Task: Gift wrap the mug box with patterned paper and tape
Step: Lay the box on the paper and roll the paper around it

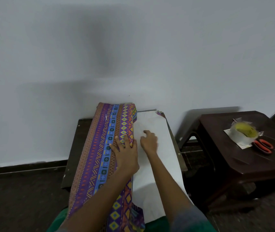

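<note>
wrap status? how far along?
Early. Done: patterned paper folded over on the table, white underside exposed. In hand: left hand presses the fold, right hand flattens the white side. Left: tape roll and scissors sit on the side stool; no seam taped.

We see left hand (pixel 125 153) flat, fingers spread; right hand (pixel 148 141) curled, index out (both arms extended forward).

The paper (pixel 100 154) lies lengthwise on a dark tabletop (pixel 76 148), its purple, blue and orange patterned side folded over on the left, white underside exposed on the right. Well apart, the tape (pixel 243 132) sits on a side table (pixel 233 158).
</note>
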The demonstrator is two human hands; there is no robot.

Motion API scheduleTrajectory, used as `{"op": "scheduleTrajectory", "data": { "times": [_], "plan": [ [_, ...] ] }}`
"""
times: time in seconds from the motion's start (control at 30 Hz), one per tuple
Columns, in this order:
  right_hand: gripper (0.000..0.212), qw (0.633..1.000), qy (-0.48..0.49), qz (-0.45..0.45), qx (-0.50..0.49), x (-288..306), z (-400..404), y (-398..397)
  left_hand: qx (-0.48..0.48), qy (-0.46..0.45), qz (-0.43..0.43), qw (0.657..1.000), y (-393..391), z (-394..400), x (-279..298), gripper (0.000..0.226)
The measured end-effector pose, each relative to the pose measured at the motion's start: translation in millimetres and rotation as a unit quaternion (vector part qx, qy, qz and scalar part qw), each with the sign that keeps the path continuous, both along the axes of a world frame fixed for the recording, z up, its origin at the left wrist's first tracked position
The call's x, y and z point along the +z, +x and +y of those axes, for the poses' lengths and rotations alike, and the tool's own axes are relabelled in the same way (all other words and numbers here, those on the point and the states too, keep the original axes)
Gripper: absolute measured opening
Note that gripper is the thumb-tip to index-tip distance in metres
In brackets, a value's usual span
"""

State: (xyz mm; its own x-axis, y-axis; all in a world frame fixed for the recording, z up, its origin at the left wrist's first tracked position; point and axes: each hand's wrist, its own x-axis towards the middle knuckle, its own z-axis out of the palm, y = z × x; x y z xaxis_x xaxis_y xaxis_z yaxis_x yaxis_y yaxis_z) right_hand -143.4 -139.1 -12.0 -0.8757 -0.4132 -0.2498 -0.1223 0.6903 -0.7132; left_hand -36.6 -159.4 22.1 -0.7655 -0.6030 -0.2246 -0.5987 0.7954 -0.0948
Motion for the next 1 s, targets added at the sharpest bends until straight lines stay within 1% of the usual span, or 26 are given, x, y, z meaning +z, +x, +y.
{"op": "scheduleTrajectory", "data": {
  "times": [0.03,0.1,0.17,0.23,0.27,0.33,0.4,0.43,0.47,0.6,0.63,0.73,0.8,0.87,0.93,1.0],
  "plan": [
    [0.044,0.997,0.054,0.051,-0.037,6,16,1,-0.002,-0.015,-0.008,1.000,0,2,0,0.087],
    [0.046,0.978,0.163,0.111,-0.075,5,50,-2,-0.008,-0.054,-0.025,0.998,0,6,0,0.079],
    [0.056,0.964,0.234,0.093,-0.086,0,76,-5,-0.057,-0.126,-0.059,0.989,-1,9,-1,0.069],
    [0.069,0.964,0.244,0.070,-0.085,1,90,-4,-0.143,-0.192,-0.112,0.964,-5,13,-4,0.056],
    [0.074,0.966,0.234,0.060,-0.092,3,93,-4,-0.173,-0.218,-0.154,0.948,-7,15,-7,0.053],
    [0.082,0.971,0.215,0.024,-0.105,6,96,-4,-0.195,-0.274,-0.245,0.909,-11,20,-19,0.058],
    [0.088,0.969,0.220,-0.003,-0.110,8,98,-1,-0.192,-0.333,-0.317,0.867,-13,25,-32,0.071],
    [0.089,0.968,0.224,-0.006,-0.112,8,100,1,-0.194,-0.363,-0.342,0.844,-12,26,-37,0.077],
    [0.089,0.967,0.227,-0.005,-0.113,8,100,2,-0.195,-0.382,-0.358,0.829,-11,26,-42,0.080],
    [0.089,0.967,0.224,-0.010,-0.124,6,105,7,-0.222,-0.395,-0.397,0.798,-10,31,-41,0.082],
    [0.089,0.965,0.227,-0.006,-0.128,5,106,10,-0.223,-0.392,-0.402,0.797,-11,31,-42,0.080],
    [0.086,0.964,0.232,0.012,-0.132,2,110,14,-0.194,-0.398,-0.392,0.806,-12,23,-47,0.079],
    [0.084,0.964,0.229,0.008,-0.135,3,111,16,-0.181,-0.413,-0.386,0.805,-8,16,-49,0.076],
    [0.082,0.966,0.224,-0.004,-0.129,7,111,17,-0.189,-0.417,-0.369,0.809,-5,11,-45,0.072],
    [0.075,0.969,0.219,-0.015,-0.114,13,111,18,-0.206,-0.420,-0.365,0.805,-2,10,-42,0.072],
    [0.066,0.970,0.222,-0.018,-0.094,17,111,20,-0.211,-0.418,-0.355,0.809,-2,10,-40,0.072]
  ]
}}
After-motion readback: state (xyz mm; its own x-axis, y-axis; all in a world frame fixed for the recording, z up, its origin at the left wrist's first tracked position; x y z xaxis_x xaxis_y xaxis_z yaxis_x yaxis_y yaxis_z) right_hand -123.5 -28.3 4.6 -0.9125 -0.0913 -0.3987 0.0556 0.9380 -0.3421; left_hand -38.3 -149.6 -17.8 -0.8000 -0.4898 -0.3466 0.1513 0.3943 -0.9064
